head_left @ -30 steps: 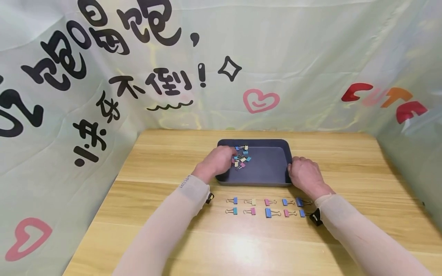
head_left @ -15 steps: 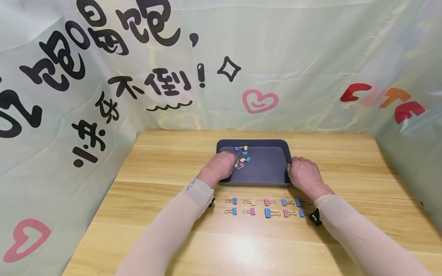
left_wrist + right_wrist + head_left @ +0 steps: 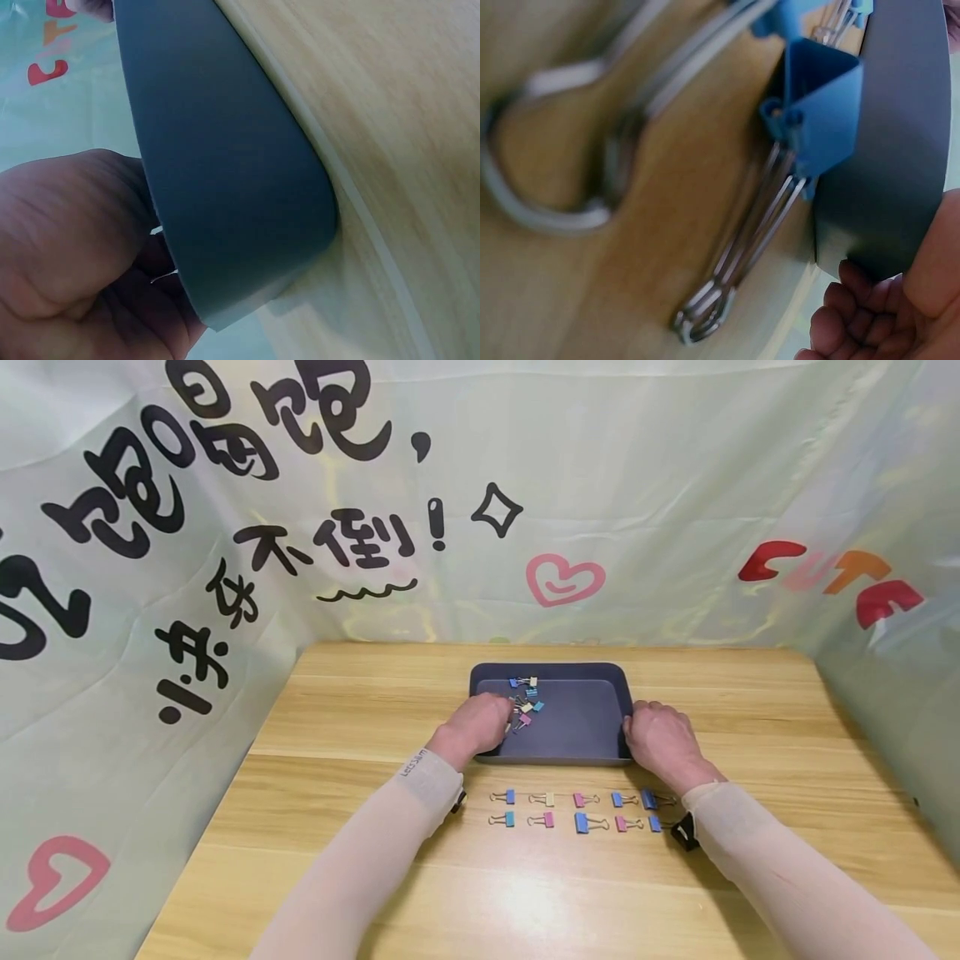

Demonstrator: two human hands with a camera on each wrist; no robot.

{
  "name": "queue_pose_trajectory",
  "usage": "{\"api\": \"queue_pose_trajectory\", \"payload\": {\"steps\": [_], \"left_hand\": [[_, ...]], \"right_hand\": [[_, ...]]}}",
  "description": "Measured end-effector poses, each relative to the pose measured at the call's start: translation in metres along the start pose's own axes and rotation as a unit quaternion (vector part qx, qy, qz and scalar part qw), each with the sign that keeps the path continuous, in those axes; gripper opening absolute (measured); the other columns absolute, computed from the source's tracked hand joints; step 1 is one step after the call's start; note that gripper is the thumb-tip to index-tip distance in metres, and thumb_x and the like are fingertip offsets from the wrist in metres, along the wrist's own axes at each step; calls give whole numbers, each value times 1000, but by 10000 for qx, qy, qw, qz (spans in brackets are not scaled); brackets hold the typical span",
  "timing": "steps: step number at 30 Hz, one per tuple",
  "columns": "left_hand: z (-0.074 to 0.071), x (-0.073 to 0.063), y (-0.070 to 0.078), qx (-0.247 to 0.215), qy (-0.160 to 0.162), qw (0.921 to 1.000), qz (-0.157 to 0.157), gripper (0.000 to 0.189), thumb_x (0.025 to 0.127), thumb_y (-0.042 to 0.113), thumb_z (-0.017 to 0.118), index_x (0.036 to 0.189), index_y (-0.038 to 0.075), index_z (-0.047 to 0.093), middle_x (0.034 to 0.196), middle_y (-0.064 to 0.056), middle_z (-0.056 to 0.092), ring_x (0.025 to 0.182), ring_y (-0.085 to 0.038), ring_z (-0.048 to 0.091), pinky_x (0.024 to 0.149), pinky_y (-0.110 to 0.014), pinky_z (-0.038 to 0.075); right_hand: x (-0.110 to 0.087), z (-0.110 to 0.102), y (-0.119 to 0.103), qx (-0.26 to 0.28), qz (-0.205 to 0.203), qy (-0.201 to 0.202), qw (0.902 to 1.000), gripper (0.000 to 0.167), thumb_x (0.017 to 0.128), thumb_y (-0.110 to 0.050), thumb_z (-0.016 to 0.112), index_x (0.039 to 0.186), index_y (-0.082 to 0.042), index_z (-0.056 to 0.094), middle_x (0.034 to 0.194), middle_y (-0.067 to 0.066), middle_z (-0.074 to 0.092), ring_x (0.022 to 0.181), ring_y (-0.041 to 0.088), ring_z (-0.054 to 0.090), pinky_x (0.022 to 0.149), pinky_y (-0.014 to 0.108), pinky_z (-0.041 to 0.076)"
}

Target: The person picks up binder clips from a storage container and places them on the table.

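While right hand (image 3: 665,740) grips tray (image 3: 585,720), left (image 3: 480,724) overhangs

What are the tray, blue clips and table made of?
Tray: coated metal or plastic, can't tell; smooth, dull grey.
Blue clips: probably painted metal, evenly coloured; handles, shiny silvery wire, look like metal.
Table: wood or wood-look board; grain lines show, with glossy glare.
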State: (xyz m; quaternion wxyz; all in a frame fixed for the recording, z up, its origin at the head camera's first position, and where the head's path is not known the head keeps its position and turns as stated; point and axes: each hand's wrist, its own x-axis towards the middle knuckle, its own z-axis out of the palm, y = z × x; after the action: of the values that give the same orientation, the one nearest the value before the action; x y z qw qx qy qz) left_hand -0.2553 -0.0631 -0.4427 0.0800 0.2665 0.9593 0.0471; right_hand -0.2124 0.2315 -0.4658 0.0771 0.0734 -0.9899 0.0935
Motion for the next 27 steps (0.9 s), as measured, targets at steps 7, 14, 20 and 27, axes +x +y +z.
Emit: {"api": "queue_pose_trajectory", "payload": {"steps": [7, 14, 20, 27], "left_hand": [[-3, 0, -1, 127, -139, 9998, -41, 17, 105, 11, 58, 104, 9, 74, 102, -6, 73, 90, -19, 67, 90, -36, 60], [-1, 1, -2, 248, -186, 9995, 50, 8, 99, 18, 70, 103, 11, 72, 100, -3, 71, 92, -18, 65, 92, -35, 59], [-3, -2, 0, 205, -240, 9995, 28, 23, 98, 30, 77, 108, 10, 69, 97, -2, 69, 89, -17, 64, 90, -34, 58], [-7, -7, -2, -200, -146, 9997, 42, 27, 98, 29, 76, 116, 10, 67, 99, 0, 69, 87, -15, 63, 83, -31, 56]], "right_hand": [[0, 2, 0, -9, 16, 3, 10000, 28, 102, -14, 55, 92, 11, 63, 81, 25, 64, 77, 47, 66, 72, 63, 54], [0, 1, 1, -41, -14, 6, 10000, 28, 102, -13, 56, 91, 11, 63, 81, 26, 64, 76, 47, 66, 71, 63, 55], [0, 1, 0, -41, -35, 0, 10000, 28, 102, -13, 55, 90, 10, 63, 80, 25, 64, 75, 46, 66, 69, 63, 55], [0, 1, 1, -41, -31, -26, 10000, 28, 103, -13, 55, 90, 11, 63, 80, 25, 64, 75, 46, 65, 70, 62, 55]]}}
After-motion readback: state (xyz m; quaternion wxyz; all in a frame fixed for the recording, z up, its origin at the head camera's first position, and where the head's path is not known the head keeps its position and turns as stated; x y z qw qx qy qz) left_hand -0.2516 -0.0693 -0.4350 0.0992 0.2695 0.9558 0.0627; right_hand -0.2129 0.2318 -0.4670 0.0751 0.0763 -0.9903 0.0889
